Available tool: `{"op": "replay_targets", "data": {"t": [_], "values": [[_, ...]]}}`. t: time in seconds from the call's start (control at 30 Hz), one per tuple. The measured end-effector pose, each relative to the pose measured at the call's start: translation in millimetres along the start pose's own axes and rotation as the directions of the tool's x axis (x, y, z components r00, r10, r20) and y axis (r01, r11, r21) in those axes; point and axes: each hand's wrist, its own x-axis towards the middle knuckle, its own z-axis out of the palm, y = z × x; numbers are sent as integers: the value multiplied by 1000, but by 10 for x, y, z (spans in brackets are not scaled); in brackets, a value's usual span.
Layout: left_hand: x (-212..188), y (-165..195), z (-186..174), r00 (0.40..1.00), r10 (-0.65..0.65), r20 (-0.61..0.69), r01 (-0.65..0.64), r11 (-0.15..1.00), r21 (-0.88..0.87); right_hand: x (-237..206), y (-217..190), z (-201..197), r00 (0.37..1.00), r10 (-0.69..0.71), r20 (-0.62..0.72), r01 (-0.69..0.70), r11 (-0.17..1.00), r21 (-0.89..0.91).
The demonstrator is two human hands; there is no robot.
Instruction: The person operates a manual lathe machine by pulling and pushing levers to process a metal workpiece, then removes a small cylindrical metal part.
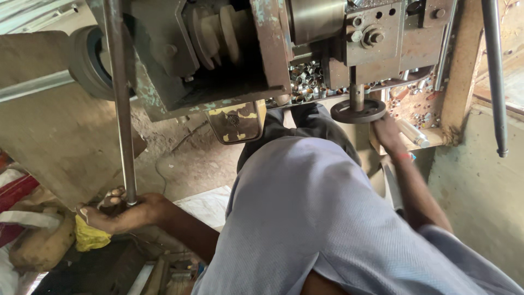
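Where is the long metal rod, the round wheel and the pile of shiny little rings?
long metal rod (121, 98), head view, middle of its shaft.
round handwheel (358, 111), head view, its dark rim.
shiny little metal rings (305, 79), head view, centre of the heap in the machine.

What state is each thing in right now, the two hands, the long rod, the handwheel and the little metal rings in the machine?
Left hand: closed around the lower end of the rod.
Rod: near upright, running up past the machine.
Right hand: resting on the handwheel's edge.
Handwheel: lying flat on its short shaft, under the machine.
Rings: heaped loose in the machine's tray.
Second rod: hanging free at the right, untouched.
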Motion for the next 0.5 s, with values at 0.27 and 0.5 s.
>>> {"op": "replay_targets", "data": {"t": [0.27,0.5], "values": [[-101,500,71,865,408,292,-497,772,397,-64,-320,182,951,-220,217,289,882,-372],[-25,352,79,996,89,-6,-89,994,62,303,-267,203,957,-135,255,261,784,-563]]}}
